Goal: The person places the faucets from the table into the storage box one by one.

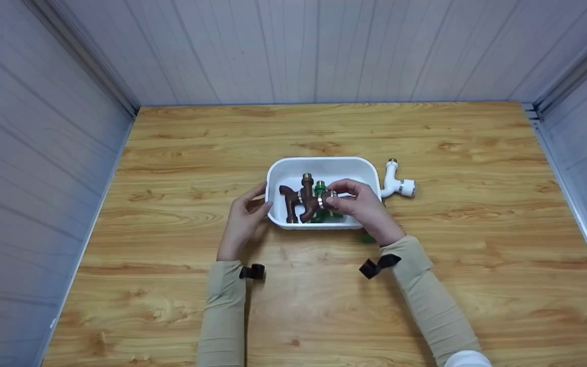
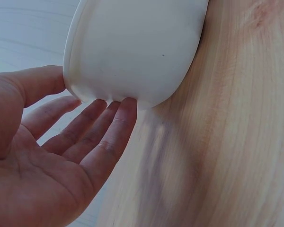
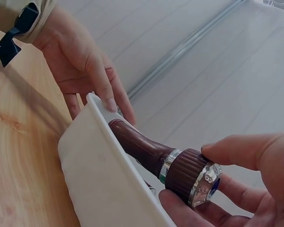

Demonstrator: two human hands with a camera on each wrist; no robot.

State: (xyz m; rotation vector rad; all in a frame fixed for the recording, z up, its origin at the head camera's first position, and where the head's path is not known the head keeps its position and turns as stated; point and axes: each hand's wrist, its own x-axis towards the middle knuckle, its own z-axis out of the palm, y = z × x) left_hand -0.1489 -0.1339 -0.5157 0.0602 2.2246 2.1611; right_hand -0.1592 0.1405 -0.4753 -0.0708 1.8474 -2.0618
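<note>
A white tub stands on the table with brown and green faucets in it. My left hand touches the tub's left end, its fingers fairly straight against the outer wall and the thumb at the rim. The right hand pinches the ribbed knob of a brown faucet between thumb and fingers, over the tub. Beside it lies another brown faucet. Partly hidden behind the held faucet is a green faucet.
A white faucet lies on the wooden table against the tub's right side. Something green shows partly under my right wrist. Pale panel walls bound the table at the back and sides.
</note>
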